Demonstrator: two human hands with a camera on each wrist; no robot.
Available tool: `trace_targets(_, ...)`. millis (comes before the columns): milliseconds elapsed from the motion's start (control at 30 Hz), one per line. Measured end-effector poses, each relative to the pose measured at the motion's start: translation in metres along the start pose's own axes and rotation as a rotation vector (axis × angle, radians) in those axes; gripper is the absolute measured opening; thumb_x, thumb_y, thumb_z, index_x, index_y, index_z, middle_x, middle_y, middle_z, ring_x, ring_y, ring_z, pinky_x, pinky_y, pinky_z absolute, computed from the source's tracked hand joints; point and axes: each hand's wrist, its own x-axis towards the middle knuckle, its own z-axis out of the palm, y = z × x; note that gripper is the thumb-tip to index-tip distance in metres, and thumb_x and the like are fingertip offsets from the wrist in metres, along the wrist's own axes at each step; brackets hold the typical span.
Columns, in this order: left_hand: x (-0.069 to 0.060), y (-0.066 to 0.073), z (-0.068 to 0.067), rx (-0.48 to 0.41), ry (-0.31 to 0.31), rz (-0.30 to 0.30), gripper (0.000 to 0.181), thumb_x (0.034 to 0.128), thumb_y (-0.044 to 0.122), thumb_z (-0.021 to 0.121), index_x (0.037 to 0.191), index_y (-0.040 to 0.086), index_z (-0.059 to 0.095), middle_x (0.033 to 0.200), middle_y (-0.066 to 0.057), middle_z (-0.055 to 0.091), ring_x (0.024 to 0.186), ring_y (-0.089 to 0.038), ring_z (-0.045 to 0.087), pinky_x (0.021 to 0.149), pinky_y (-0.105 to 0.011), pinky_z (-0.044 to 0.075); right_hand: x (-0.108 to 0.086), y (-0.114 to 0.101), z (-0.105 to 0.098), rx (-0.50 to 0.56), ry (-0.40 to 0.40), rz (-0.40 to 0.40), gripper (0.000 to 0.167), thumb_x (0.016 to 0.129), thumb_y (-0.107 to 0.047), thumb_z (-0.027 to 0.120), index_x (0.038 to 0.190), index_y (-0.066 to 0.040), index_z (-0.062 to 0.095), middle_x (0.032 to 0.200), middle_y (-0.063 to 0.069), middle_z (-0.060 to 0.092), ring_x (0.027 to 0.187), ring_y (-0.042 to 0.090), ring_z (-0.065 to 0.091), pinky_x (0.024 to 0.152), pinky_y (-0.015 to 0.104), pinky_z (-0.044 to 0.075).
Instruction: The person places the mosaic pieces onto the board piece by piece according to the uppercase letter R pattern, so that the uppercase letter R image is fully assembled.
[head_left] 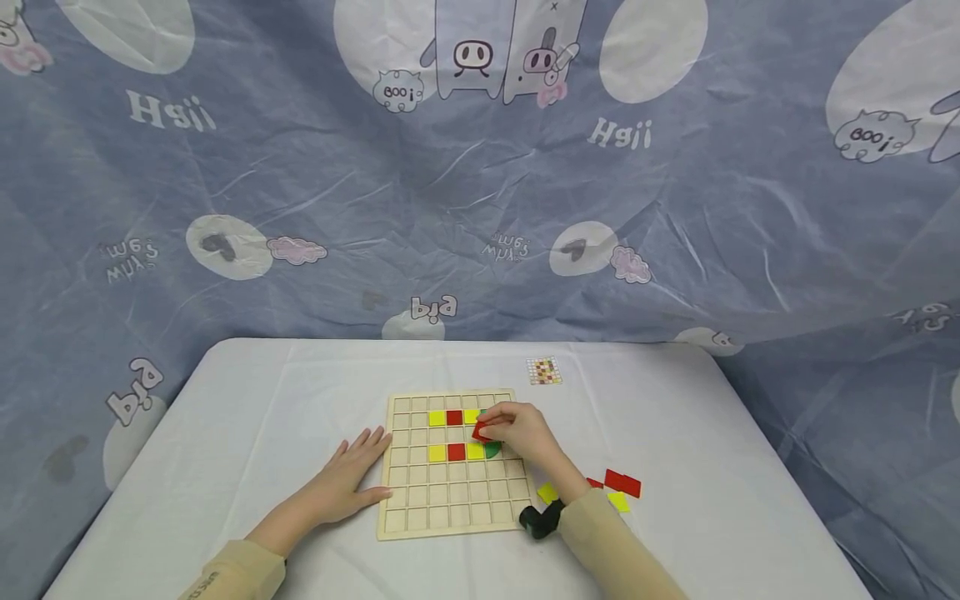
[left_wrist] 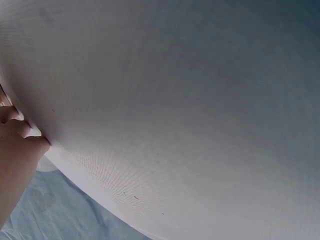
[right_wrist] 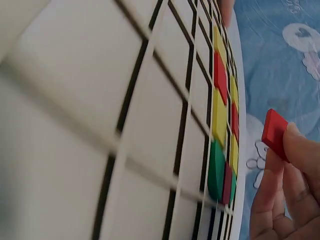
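My right hand [head_left: 525, 433] pinches a red square tile [right_wrist: 275, 132] between thumb and fingers, above the upper right part of a wooden grid board [head_left: 442, 500]. Yellow and red tiles [head_left: 456, 452] sit in two separated rows of the grid. A green piece [right_wrist: 216, 170] with a rounded edge ends the nearer row; another green piece is partly covered by the hand. Between the green pieces, the right wrist view shows a dark red tile [right_wrist: 227, 184] in the grid. My left hand [head_left: 345, 483] rests with spread fingers against the board's left edge; its fingers [left_wrist: 37, 144] show in the left wrist view.
Loose red tiles [head_left: 622, 482] and yellow tiles [head_left: 618, 502] lie right of the board, partly behind the right forearm. A small card [head_left: 544, 371] printed with a coloured grid lies behind the board. A black device [head_left: 540, 522] shows at the right wrist. Patterned cloth hangs behind the white table.
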Motion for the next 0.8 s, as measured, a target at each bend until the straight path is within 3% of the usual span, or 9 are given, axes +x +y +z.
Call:
trace_targets(233, 0.000, 0.002, -0.001, 0.001, 0.002, -0.003, 0.085, 0.0888, 0.045, 0.069, 0.153, 0.005, 0.032, 0.162, -0.019, 0.025, 0.150, -0.042, 0.016, 0.119, -0.065, 0.011, 0.013, -0.005, 0.026, -0.008, -0.037, -0.040, 0.016, 0.084, -0.009, 0.077, 0.100, -0.008, 0.075, 0.092, 0.006, 0.075, 0.077, 0.011, 0.070, 0.071, 0.024, 0.057)
trace_targets(467, 0.000, 0.003, -0.001, 0.001, 0.002, -0.001, 0.085, 0.0889, 0.045, 0.069, 0.153, 0.005, 0.032, 0.161, -0.019, 0.025, 0.150, -0.042, 0.017, 0.119, -0.065, 0.012, 0.022, -0.011, 0.048, -0.042, -0.010, -0.036, 0.011, 0.083, -0.008, 0.078, 0.094, -0.010, 0.077, 0.092, 0.005, 0.075, 0.073, 0.008, 0.066, 0.067, 0.021, 0.055)
trace_targets(800, 0.001, -0.002, 0.001, 0.005, 0.003, 0.012, 0.084, 0.0889, 0.045, 0.069, 0.154, 0.006, 0.032, 0.161, -0.019, 0.025, 0.150, -0.042, 0.017, 0.119, -0.065, 0.012, 0.023, -0.019, 0.062, -0.154, 0.008, -0.086, 0.007, 0.082, -0.005, 0.078, 0.087, -0.010, 0.077, 0.091, 0.005, 0.074, 0.072, 0.007, 0.061, 0.066, 0.022, 0.052)
